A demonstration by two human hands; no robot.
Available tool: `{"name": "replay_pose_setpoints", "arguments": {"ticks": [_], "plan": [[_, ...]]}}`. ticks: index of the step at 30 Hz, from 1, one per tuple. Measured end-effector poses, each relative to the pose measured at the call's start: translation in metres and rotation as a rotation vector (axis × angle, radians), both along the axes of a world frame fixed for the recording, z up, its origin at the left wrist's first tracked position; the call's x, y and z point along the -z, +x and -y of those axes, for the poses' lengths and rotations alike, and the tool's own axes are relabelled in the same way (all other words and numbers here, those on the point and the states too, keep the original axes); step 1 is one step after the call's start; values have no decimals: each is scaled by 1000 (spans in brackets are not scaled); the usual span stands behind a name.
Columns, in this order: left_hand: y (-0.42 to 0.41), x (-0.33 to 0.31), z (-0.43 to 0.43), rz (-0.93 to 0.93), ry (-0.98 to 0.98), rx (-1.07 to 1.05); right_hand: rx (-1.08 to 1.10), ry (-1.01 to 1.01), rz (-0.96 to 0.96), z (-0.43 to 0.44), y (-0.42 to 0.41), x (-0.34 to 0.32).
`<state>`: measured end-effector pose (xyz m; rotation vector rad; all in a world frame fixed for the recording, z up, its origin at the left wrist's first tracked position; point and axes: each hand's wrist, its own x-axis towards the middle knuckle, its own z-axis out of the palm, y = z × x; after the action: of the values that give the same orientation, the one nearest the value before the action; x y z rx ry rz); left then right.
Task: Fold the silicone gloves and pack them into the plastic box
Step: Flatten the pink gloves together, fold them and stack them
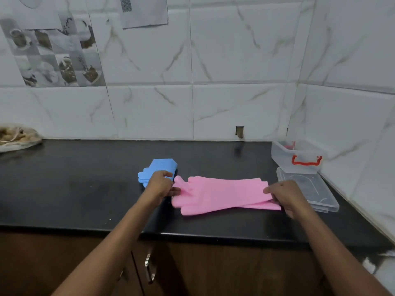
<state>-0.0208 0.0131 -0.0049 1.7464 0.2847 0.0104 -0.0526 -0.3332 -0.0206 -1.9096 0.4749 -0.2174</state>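
Two pink silicone gloves lie stretched out, one on top of the other, on the black counter, fingers to the left and cuffs to the right. My left hand pinches the finger end. My right hand grips the cuff end. Folded blue gloves rest just behind my left hand. The clear plastic box with a red handle stands open in the far right corner, and its clear lid lies flat in front of it.
A tiled wall closes the back and the right side of the counter. A mesh bag of something brown sits at the far left. Below the counter's front edge are wooden cabinet doors with a metal handle.
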Motion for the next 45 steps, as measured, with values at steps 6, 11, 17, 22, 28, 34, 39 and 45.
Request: {"name": "replay_pose_setpoints", "arguments": {"ticks": [6, 11, 17, 22, 28, 34, 39, 45], "plan": [[-6, -3, 11, 56, 539, -115, 78, -171, 88, -8, 1, -2], [-2, -14, 20, -26, 585, -81, 40, -81, -99, -15, 8, -14], [4, -33, 30, 46, 583, -62, 32, -108, -72, -17, 21, -23], [12, -43, 34, 191, 587, -59, 74, -130, -19, -12, 24, -21], [6, -18, 34, 13, 756, 39, 86, -197, -74, -9, 14, 6], [15, -22, 31, 84, 847, 62, 26, -247, -35, -14, 12, 13], [13, -19, 33, 103, 961, 148, 23, -201, -14, -11, 6, 14], [-15, 0, 29, 469, 946, 210, 58, -170, 60, -10, -3, 22]]}}
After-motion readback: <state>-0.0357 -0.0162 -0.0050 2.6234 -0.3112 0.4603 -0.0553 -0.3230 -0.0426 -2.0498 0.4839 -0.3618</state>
